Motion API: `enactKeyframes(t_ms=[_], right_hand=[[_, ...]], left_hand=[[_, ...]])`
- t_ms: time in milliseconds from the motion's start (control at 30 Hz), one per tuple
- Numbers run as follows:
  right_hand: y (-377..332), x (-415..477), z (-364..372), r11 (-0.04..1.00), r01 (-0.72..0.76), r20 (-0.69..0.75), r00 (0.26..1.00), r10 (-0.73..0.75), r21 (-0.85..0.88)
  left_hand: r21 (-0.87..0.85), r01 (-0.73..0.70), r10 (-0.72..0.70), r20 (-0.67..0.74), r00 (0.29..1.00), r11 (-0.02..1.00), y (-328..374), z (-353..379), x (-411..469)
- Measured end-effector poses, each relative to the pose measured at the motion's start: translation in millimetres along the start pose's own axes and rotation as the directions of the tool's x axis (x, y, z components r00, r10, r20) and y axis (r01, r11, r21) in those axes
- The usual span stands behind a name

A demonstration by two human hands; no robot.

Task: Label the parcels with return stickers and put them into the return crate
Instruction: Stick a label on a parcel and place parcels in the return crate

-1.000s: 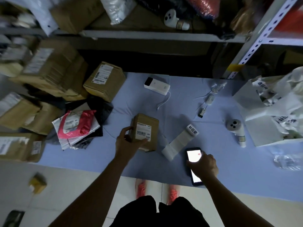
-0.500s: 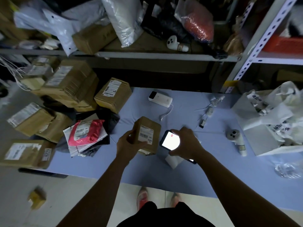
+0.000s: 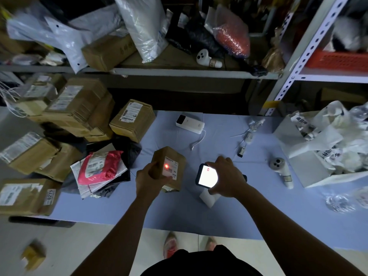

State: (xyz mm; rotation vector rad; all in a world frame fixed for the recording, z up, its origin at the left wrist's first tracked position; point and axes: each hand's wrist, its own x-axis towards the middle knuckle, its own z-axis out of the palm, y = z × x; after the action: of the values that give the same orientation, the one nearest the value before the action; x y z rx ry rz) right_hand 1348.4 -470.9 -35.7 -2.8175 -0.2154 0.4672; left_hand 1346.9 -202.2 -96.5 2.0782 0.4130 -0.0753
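Note:
My left hand (image 3: 148,179) grips a small brown cardboard parcel (image 3: 172,156), tilted up over the blue table (image 3: 249,212). A red light dot glows on the parcel's white shipping label (image 3: 169,170). My right hand (image 3: 227,177) holds a handheld scanner with a bright white screen (image 3: 207,175) just right of the parcel, pointed toward the label. A strip of white stickers (image 3: 208,198) lies on the table, mostly hidden under my right hand.
Brown parcels (image 3: 132,119) and a red-and-white mailer (image 3: 99,168) pile up at the table's left. A white power bank (image 3: 190,124) lies at the back. A grey handheld device (image 3: 280,169) and a white box stuffed with bags (image 3: 318,156) sit at the right. Shelves stand behind.
My right hand lifted the scanner from the table's front edge and brought it up beside the parcel. A red dot now shows on the label. My left hand raised the parcel slightly.

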Motion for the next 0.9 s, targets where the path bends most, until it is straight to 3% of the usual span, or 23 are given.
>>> enactKeyframes(t_ms=[367,567,733,900], right_hand=[[13.6,-6.5,-0.3,1.000,-0.007,-0.006,1.000,0.007,-0.015],[24.7,-10.5,1.5,0.999,-0.037,-0.002,0.999,0.037,0.015],[49.8,-18.0,21.3,0.954,-0.247,-0.014,0.967,0.253,0.169],[88.4,-38.7,58.9,0.804,-0.525,-0.003,0.837,0.548,0.278]], left_hand=[[0.022,-0.064,0.064,-0.009,0.998,0.998,0.1,-4.1,2.6],[-0.021,-0.033,0.033,-0.023,0.999,0.999,-5.2,-2.5,7.3],[-0.238,0.109,-0.098,0.057,0.994,0.965,2.7,6.7,3.6],[-0.350,0.203,-0.164,0.138,0.977,0.915,7.3,27.2,-8.9]])
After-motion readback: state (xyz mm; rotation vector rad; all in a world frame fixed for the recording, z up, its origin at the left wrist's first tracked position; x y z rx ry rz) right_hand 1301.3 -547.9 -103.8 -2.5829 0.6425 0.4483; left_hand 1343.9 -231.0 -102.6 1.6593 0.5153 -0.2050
